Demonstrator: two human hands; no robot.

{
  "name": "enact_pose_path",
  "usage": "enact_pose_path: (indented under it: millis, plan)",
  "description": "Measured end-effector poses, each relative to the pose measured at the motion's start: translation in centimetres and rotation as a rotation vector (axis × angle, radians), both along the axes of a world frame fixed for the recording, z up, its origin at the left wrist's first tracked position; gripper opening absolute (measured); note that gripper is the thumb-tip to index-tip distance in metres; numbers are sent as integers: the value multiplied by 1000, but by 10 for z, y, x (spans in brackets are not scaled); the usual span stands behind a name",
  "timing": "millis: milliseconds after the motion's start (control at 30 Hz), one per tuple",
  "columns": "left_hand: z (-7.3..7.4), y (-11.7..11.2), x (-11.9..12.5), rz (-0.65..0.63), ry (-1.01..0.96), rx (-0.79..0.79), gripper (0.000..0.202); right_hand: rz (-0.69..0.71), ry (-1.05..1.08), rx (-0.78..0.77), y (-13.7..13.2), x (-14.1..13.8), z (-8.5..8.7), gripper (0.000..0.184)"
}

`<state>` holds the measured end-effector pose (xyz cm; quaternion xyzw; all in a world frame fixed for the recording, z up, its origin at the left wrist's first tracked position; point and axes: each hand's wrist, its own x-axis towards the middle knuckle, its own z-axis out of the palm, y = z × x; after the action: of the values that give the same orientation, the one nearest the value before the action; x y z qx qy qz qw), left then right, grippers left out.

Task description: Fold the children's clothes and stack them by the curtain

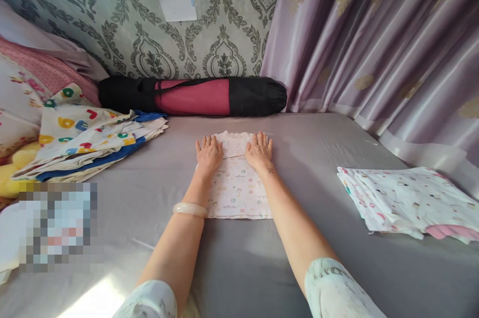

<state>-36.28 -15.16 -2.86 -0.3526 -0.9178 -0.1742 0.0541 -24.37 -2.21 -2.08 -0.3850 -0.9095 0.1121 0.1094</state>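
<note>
A small folded garment (237, 188), pale pink with tiny coloured prints, lies flat on the grey bed sheet (310, 148) straight ahead. My left hand (208, 153) rests palm down on its far left part, fingers stretched out and together. My right hand (259, 151) lies flat on its far right part in the same way. Neither hand holds anything. A pale bangle (189, 209) circles my left wrist.
A stack of folded printed cloths (407, 203) sits at the right. Loose letter-print fabrics (86, 141) are piled at the left beside pillows (22, 93). A black and pink rolled bag (192, 96) lies along the patterned wall. Purple curtains (374, 33) hang at the right.
</note>
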Motion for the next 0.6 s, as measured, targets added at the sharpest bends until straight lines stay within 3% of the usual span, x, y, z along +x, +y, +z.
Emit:
enact_pose_path:
  millis: [167, 367, 500, 600]
  plan:
    - [0, -2, 2, 26, -47, -142, 62, -44, -40, -29, 4, 4, -6, 61]
    - [1, -4, -4, -14, -80, -158, 65, -36, -46, -60, 5, 4, -2, 63]
    - [13, -16, -11, -104, -153, -209, 66, 50, -87, -178, 11, 13, 11, 65]
    - [20, -33, -9, -192, -85, -234, 65, 172, -92, -118, 10, 28, 17, 66]
